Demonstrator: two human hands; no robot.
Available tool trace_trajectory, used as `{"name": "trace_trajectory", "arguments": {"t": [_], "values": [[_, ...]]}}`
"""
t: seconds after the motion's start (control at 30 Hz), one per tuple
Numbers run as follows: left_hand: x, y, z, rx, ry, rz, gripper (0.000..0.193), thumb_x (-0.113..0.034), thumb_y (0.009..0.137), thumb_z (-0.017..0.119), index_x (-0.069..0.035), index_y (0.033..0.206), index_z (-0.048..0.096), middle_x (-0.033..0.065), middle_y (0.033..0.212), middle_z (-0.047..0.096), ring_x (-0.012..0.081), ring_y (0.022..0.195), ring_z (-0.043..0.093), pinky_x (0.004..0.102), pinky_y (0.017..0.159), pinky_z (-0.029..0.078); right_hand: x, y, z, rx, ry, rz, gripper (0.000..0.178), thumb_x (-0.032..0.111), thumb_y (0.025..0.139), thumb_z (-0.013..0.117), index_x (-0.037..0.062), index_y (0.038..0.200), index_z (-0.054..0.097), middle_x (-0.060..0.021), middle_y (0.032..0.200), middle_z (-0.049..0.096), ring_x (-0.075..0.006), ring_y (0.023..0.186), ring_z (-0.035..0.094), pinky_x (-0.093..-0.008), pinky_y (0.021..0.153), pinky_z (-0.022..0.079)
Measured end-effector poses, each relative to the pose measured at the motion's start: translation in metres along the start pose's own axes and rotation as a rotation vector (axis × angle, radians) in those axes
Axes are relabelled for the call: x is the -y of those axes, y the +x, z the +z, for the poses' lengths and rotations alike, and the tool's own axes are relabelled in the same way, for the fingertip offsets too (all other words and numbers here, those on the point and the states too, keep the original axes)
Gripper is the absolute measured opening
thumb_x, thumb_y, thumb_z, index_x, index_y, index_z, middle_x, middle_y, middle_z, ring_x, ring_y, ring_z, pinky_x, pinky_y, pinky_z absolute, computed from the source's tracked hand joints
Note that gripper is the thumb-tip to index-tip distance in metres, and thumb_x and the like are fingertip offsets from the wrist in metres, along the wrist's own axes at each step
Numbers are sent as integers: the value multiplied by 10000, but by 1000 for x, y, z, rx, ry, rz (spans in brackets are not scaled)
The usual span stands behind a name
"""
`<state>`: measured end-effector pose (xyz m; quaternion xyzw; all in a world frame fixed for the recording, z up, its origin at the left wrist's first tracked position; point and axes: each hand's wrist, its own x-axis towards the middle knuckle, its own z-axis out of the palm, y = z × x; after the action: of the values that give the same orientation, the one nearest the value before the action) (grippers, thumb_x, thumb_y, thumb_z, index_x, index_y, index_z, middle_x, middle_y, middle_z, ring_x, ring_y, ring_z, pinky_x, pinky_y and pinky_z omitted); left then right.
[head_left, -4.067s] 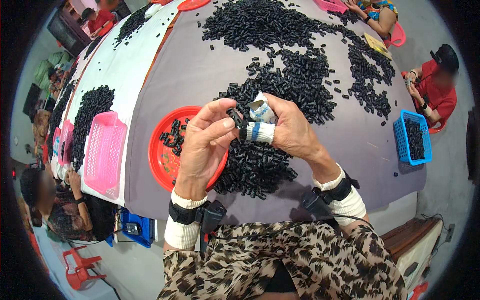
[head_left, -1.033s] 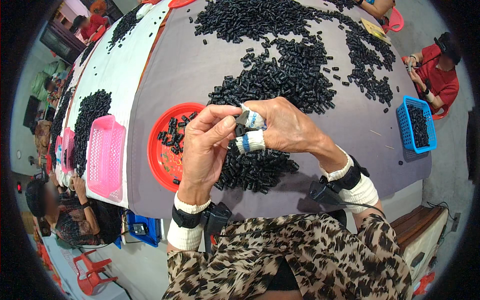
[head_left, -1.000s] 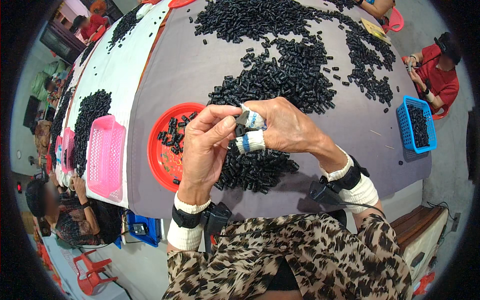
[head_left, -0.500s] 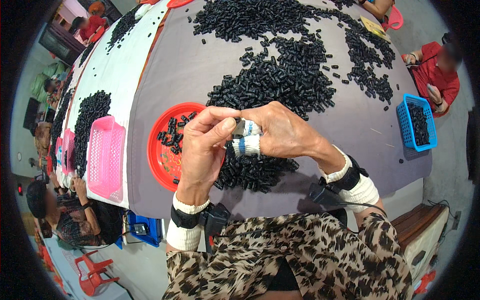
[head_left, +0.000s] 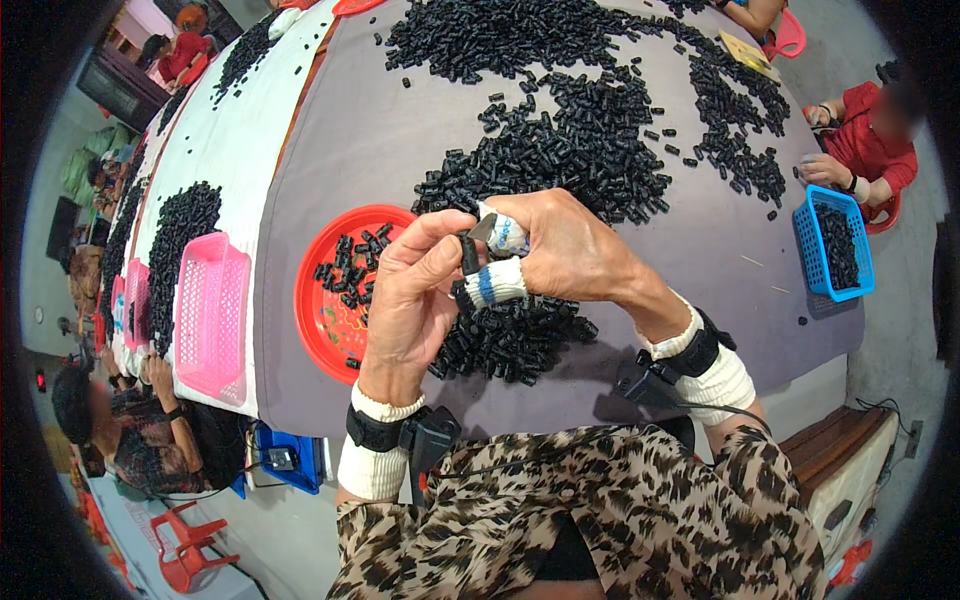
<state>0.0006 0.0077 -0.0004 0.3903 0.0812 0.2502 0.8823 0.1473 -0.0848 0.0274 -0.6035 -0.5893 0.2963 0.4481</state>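
Between the thumb and fingers of my left hand (head_left: 408, 290) is a small black cylindrical plastic piece (head_left: 468, 255), held upright. My right hand (head_left: 575, 245) wears white finger sleeves with blue marks (head_left: 497, 281) and grips a small grey blade (head_left: 484, 228). The blade's tip meets the upper end of the piece. Beneath both hands lies a heap of similar black pieces (head_left: 525, 345). Left of my left hand, a round red tray (head_left: 312, 335) holds several more pieces.
A larger pile of black pieces (head_left: 550, 160) spreads across the grey cloth (head_left: 330, 140). To the left stands a pink basket (head_left: 212, 310); at the right edge, a blue basket (head_left: 838, 245) contains pieces. A co-worker in red (head_left: 868, 145) sits beyond it, another person (head_left: 150, 430) at left.
My right hand has shifted slightly up, and the blade is now at the top of the black piece, which shows more fully. The co-worker's hands at right have moved toward the table.
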Motion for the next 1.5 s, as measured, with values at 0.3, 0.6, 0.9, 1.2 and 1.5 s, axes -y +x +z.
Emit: {"name": "trace_trajectory", "arguments": {"t": [0.3,0.6,0.9,1.2,1.5], "values": [[3,1,-1,13,-26,1,198,-108,852,577,-13,1025,574,86,957,626,155,855,612,287,752,500,0,1,1,22,-43,-11,355,259,643,773,14,787,560,-19,636,548,-89,580,484,-270,529,404],[5,1,-1,23,-74,-23,195,-99,854,572,-8,1027,571,93,962,627,162,863,614,283,765,499,0,0,0,15,-62,-9,379,306,629,759,10,723,541,-72,614,551,-170,550,513,-315,531,411],[8,1,2,-12,-97,-27,198,-93,853,572,-6,1031,570,93,960,622,156,865,608,292,767,507,-6,0,0,32,-101,-58,338,269,676,736,11,782,547,-65,625,550,-143,550,499,-307,530,411],[10,-1,2,-46,-86,-12,183,-84,848,578,-9,1015,580,71,940,617,137,843,604,280,755,509,-4,-2,0,21,-142,-77,314,267,696,687,-2,738,529,-129,624,552,-270,573,536,-354,545,420],[10,0,5,-29,-96,-28,192,-83,846,578,-7,1022,570,83,946,624,152,850,614,290,749,518,-7,-5,2,-6,-39,-40,346,285,687,736,14,770,538,-46,615,526,-115,550,469,-289,514,391]]}}
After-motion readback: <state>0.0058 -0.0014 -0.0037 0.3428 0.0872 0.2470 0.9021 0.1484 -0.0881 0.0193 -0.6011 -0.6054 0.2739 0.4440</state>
